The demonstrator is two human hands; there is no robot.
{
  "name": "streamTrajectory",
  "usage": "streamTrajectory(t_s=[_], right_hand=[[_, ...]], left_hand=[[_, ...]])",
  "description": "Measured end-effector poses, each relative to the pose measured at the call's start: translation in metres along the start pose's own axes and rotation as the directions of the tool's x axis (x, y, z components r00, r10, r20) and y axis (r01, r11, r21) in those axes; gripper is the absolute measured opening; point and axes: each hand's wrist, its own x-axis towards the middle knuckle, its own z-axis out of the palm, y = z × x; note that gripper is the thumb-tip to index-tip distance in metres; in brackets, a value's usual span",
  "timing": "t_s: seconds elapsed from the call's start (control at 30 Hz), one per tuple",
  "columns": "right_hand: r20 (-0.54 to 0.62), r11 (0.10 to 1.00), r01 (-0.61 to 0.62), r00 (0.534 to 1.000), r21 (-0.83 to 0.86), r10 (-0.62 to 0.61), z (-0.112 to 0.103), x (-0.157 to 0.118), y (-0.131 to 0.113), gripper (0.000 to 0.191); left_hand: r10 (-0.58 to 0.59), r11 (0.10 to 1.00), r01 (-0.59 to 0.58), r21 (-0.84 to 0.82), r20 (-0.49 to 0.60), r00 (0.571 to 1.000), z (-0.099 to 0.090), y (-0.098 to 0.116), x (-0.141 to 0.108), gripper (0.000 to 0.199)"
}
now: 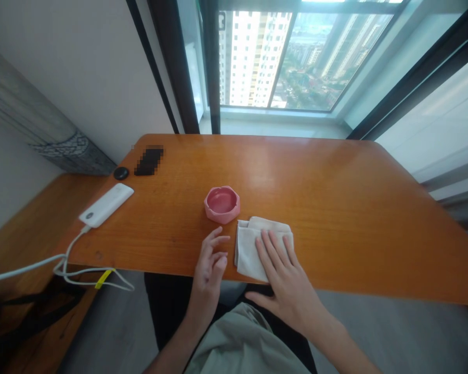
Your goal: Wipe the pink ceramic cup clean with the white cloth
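Note:
A folded white cloth (249,254) lies near the front edge of the wooden table (335,208). My right hand (283,278) rests flat on it, fingers stretched out and the thumb spread to the left past the table edge. My left hand (210,265) is just left of the cloth, turned on its side with loosely curled fingers apart and nothing in them. Beyond my left fingertips sits a pink ashtray (222,205) with a many-sided rim; its inside shows no contents.
At the left edge lies a white power strip (107,205) whose cable (64,262) hangs over the side. Behind it are a round black object (120,173) and a blurred-out dark item (149,161). A window (273,62) stands past the table's far edge.

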Motion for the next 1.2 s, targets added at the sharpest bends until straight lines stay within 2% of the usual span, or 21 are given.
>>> streamTrajectory(t_s=[0.1,0.17,0.23,0.33,0.43,0.63,0.73,0.8,0.87,0.9,0.97,1.03,1.07,1.13,1.2], right_hand=[[0.000,1.000,-0.010,1.000,-0.026,0.010,-0.004,-0.016,-0.002,0.104],[-0.001,0.999,-0.021,1.000,-0.031,0.020,-0.007,-0.021,-0.001,0.096],[-0.007,1.000,-0.012,1.000,-0.011,0.012,-0.008,-0.020,0.001,0.094],[-0.005,0.998,0.048,0.999,0.050,-0.048,-0.006,-0.008,-0.001,0.096],[0.000,0.989,0.106,0.994,0.102,-0.106,0.002,0.019,-0.008,0.095],[0.019,0.990,0.099,0.995,0.096,-0.101,0.029,0.094,-0.013,0.087],[0.017,0.990,0.075,0.997,0.123,-0.078,0.032,0.114,-0.008,0.084],[-0.013,0.978,0.082,0.997,0.193,-0.081,0.024,0.119,0.006,0.073],[-0.077,0.961,0.060,0.996,0.269,-0.041,0.012,0.122,0.032,0.063],[-0.115,0.958,0.012,0.993,0.287,0.022,0.006,0.124,0.050,0.061],[-0.164,0.959,-0.156,0.967,0.235,0.197,-0.001,0.129,0.090,0.063],[-0.106,0.928,-0.360,0.923,0.093,0.369,-0.001,0.134,0.128,0.068],[-0.050,0.905,-0.425,0.904,0.019,0.426,0.002,0.136,0.143,0.071],[0.043,0.880,-0.468,0.880,-0.086,0.472,0.012,0.137,0.162,0.075],[0.081,0.877,-0.464,0.876,-0.127,0.475,0.020,0.136,0.169,0.076]], left_hand=[[0.169,0.955,-0.161,0.250,-0.011,0.986,-0.016,-0.002,0.022,0.037],[0.264,0.877,-0.230,0.421,-0.023,0.964,-0.027,-0.004,0.049,0.063],[0.247,0.843,-0.230,0.486,0.030,0.968,-0.035,-0.004,0.080,0.093],[0.146,0.837,-0.218,0.501,0.180,0.973,-0.036,-0.002,0.125,0.100],[0.189,0.822,-0.285,0.493,0.236,0.953,-0.020,0.001,0.159,0.099],[0.272,0.790,-0.396,0.468,0.311,0.910,0.034,-0.002,0.212,0.097],[0.263,0.768,-0.402,0.499,0.327,0.908,0.044,-0.001,0.228,0.099],[0.245,0.756,-0.411,0.509,0.362,0.899,0.035,0.000,0.236,0.098],[0.236,0.734,-0.414,0.538,0.369,0.899,0.014,0.001,0.244,0.087],[0.239,0.705,-0.402,0.584,0.339,0.910,0.001,0.000,0.248,0.080],[0.241,0.571,-0.370,0.733,0.282,0.929,-0.026,-0.002,0.256,0.073],[0.192,0.391,-0.310,0.867,0.252,0.948,-0.048,-0.007,0.262,0.071],[0.163,0.323,-0.291,0.901,0.250,0.955,-0.056,-0.010,0.264,0.071],[0.122,0.241,-0.276,0.931,0.253,0.960,-0.063,-0.016,0.266,0.071],[0.114,0.221,-0.279,0.935,0.259,0.959,-0.064,-0.020,0.267,0.072]])
